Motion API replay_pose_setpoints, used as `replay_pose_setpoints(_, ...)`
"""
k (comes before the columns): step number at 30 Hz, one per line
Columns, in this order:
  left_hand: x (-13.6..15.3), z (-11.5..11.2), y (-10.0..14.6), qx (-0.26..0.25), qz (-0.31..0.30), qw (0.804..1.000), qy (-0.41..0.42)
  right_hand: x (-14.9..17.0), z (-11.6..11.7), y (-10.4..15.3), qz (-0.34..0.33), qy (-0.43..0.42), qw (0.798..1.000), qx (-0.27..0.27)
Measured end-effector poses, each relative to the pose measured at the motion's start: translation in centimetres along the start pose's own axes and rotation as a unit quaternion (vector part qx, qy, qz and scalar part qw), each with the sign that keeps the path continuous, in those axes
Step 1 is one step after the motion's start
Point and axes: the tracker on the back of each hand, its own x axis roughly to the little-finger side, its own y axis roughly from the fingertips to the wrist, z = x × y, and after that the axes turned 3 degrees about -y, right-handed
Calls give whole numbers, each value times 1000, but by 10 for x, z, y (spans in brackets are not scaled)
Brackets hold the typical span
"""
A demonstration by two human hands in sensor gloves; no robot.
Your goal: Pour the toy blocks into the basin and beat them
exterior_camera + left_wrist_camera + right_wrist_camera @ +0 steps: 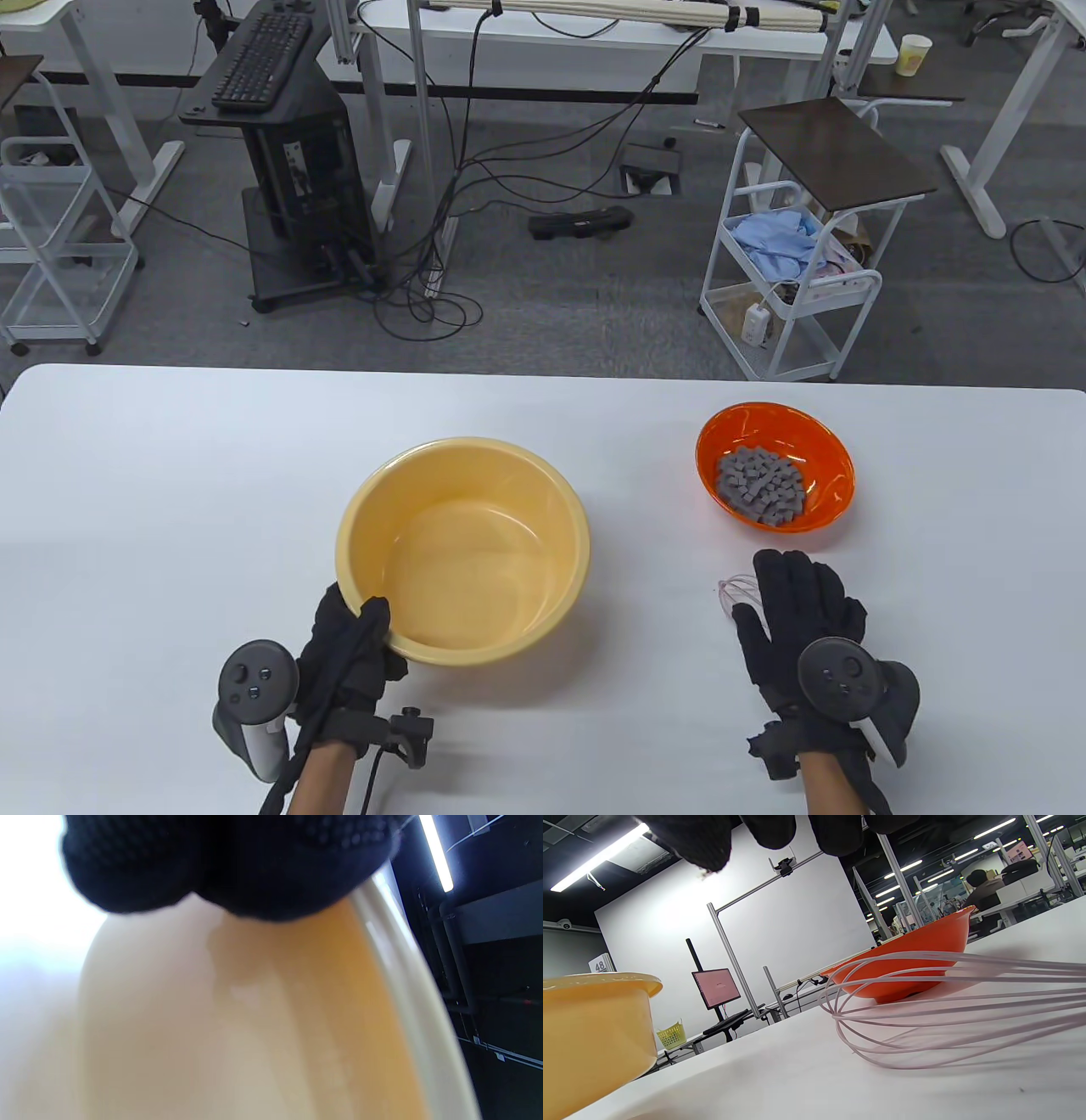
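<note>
An empty yellow basin point(462, 543) stands mid-table. My left hand point(352, 618) grips its near-left rim, thumb over the edge and fingers outside; in the left wrist view the glove point(229, 861) lies against the basin wall point(254, 1027). To the right an orange bowl point(836, 501) holds several grey toy blocks point(759, 486). My right hand point(793, 594) lies flat, fingers straight, over a pink wire whisk point(735, 592) on the table; its handle is hidden under the palm. In the right wrist view the whisk wires point(925, 1018) lie below the fingertips point(704, 840), with the orange bowl point(908, 955) behind and the basin point(589, 1027) at left.
The white table point(170, 509) ends at its far edge roughly a third of the way down the table view. Beyond it are the floor with cables, a white cart point(789, 289) and a black stand with a keyboard point(263, 59).
</note>
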Motion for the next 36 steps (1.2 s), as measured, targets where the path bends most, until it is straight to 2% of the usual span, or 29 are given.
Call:
replay_pose_setpoints(13,3,-52,7,113,-9,993,19,2,-6,1,3,-17,1000,10)
replay_pose_setpoints(19,2,-61,8,141,-13,990,8,3,-8,0,6,-24,1000,14)
replay_pose_setpoints(23,7,-64,10,167,9,986,25,1,-9,0,13,-42,999,10)
replay_pose_setpoints(27,3,-61,8,191,15,981,-32,-2,-12,-1,16,-44,999,5)
replay_pose_setpoints(31,-14,-43,3,203,20,971,-121,-1,-20,-7,35,-63,997,8)
replay_pose_setpoints(36,-37,-16,-2,148,-9,965,-217,12,-29,-24,94,-85,992,3)
